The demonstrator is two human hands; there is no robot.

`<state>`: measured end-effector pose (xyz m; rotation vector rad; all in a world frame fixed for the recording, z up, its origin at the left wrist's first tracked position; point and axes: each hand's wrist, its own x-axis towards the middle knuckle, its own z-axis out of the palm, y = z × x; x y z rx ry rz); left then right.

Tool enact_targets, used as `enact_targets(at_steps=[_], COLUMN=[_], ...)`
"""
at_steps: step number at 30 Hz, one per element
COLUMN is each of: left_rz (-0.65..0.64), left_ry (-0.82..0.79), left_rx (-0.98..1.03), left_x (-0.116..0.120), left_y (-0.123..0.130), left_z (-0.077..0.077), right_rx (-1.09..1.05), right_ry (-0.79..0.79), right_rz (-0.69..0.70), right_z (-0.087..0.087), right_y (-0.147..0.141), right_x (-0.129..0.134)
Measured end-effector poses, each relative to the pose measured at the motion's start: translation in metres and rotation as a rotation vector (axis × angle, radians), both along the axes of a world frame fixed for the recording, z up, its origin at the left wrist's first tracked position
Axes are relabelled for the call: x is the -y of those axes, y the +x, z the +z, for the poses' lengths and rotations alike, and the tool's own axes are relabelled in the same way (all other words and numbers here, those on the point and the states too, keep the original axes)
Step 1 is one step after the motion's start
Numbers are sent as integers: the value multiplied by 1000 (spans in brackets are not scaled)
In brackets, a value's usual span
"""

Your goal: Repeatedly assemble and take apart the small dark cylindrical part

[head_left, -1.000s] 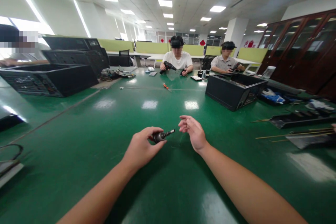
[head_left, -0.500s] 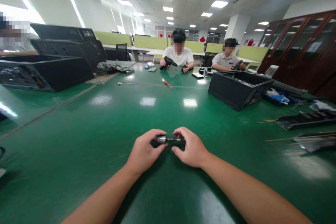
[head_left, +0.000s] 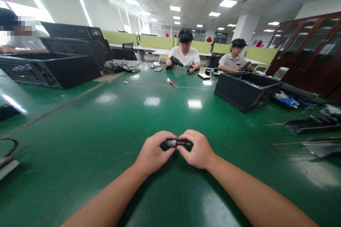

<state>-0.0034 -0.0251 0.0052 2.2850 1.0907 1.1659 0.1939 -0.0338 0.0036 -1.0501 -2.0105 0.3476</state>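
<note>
Between my two hands lies a small metal cylinder with a thin stepped shaft (head_left: 172, 143), held level with the shaft pointing right. My left hand (head_left: 152, 153) pinches the thick silver end between thumb and forefinger. The thumb and fingertips of my right hand (head_left: 199, 150) close around the part where the shaft begins; the shaft's tip reaches into the gap inside that hand. Both hands are low over the green table (head_left: 128, 117).
Black computer cases (head_left: 234, 92) stand right and far left. A red screwdriver (head_left: 173, 84) lies ahead. Metal trays with thin rods (head_left: 311, 125) are at right. Across the table a person (head_left: 185, 55) holds a power drill (head_left: 176, 61); others sit right and left.
My right hand's fingertips have come in from beside the shaft to its base, next to my left fingertips. The view has swung slightly left.
</note>
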Motion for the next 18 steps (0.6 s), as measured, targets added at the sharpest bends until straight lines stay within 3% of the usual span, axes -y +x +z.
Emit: enact_targets(at_steps=[18], left_rz=[-20], left_ry=[-6], left_rx=[-21], left_x=[0], left_y=[0], left_z=[-1], right_rx=[-21], right_ry=[-29], right_rz=[47], right_z=[-3], right_y=[2], right_x=[-3])
